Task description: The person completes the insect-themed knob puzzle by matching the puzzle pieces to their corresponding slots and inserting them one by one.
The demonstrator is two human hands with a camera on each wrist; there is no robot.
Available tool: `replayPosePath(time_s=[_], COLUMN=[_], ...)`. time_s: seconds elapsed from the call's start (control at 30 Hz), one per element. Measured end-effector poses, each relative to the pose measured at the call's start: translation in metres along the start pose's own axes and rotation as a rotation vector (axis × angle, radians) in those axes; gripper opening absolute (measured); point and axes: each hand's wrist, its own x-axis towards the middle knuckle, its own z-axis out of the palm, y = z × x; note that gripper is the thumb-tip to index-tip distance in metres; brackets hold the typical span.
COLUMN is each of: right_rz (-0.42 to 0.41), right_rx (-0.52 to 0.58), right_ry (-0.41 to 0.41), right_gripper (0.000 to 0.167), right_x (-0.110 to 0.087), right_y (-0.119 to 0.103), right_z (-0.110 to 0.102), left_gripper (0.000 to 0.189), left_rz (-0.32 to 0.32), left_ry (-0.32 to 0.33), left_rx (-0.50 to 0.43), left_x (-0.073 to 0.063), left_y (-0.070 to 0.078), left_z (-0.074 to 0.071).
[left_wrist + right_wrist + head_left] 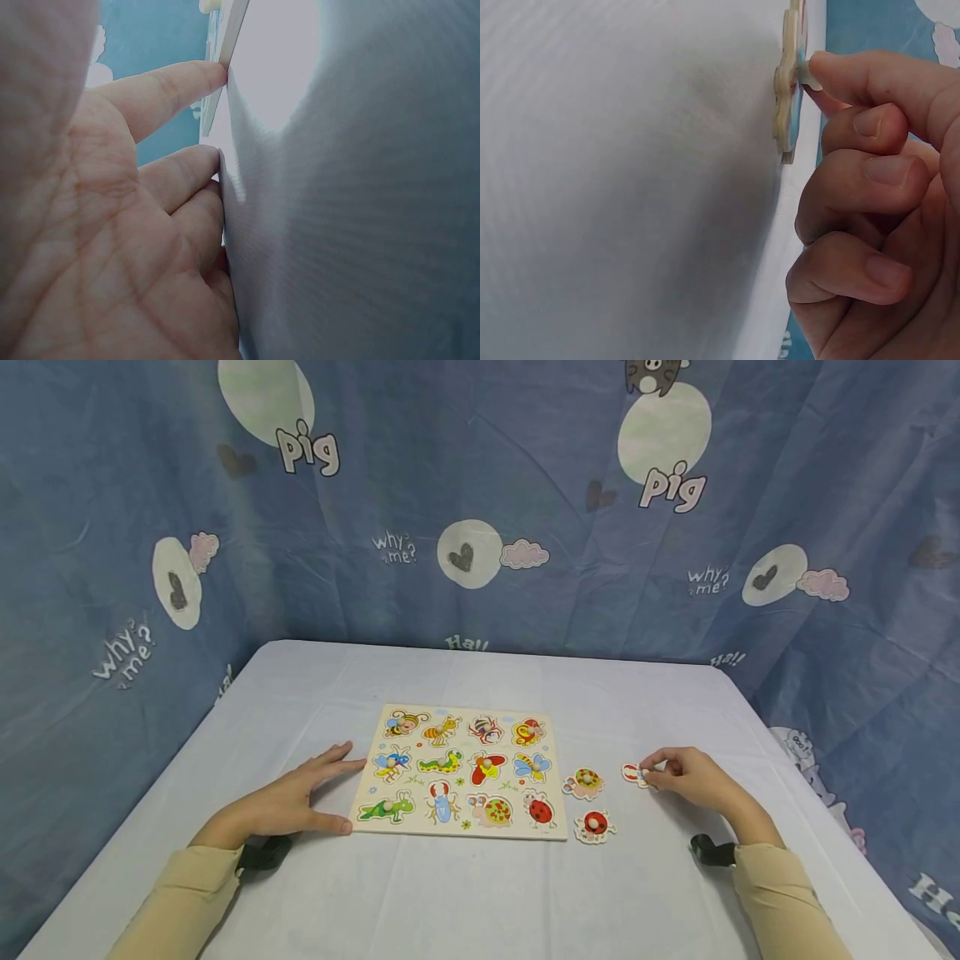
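A wooden knobbed puzzle board (418,827) with colourful insect pictures lies on the table. My left hand (288,797) rests beside its left edge, index finger and thumb touching it; in the left wrist view a straight fingertip (214,73) meets the board's side. My right hand (693,778) pinches the small knob of a stag beetle puzzle piece (632,772) between thumb and index finger. The right wrist view shows this piece (786,97) edge-on, close to the tabletop, the other fingers curled. Right of the board lie a snail piece (583,783) and a ladybug piece (595,827).
A white cloth covers the table (480,902). Blue printed fabric (480,460) hangs behind it and at both sides. In the board's bottom row, the beetle, snail and ladybug pictures show no knobs, while the other insects visibly carry them.
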Motion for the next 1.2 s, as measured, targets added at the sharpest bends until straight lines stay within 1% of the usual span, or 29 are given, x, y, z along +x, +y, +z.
replayPosePath(time_s=[0.17,0.37,0.6,0.87,1.2], right_rz=[0.000,0.003,0.000,-0.005,-0.006], right_rx=[-0.003,0.006,-0.018,-0.026,-0.013], right_ry=[0.001,-0.004,-0.006,-0.013,-0.034], right_gripper=[0.021,0.021,0.018,0.020,0.020], right_x=[-0.0005,-0.0004,0.0004,-0.0018,-0.0058], right_y=[0.0002,0.0008,0.0011,-0.0019,-0.0071], right_z=[0.0008,0.0022,0.0034,0.0059,0.0083], left_gripper=[0.101,0.101,0.101,0.101,0.101], left_rz=[-0.009,-0.002,0.004,0.008,-0.001], left_ry=[-0.003,-0.002,0.001,0.000,-0.004], left_rx=[-0.002,-0.012,-0.006,-0.012,-0.007], left_x=[0.0000,-0.0003,0.0002,0.0001,0.0002], left_y=[0.0017,0.0017,0.0003,-0.0006,0.0009], left_z=[-0.0002,-0.0003,-0.0001,-0.0003,-0.0006])
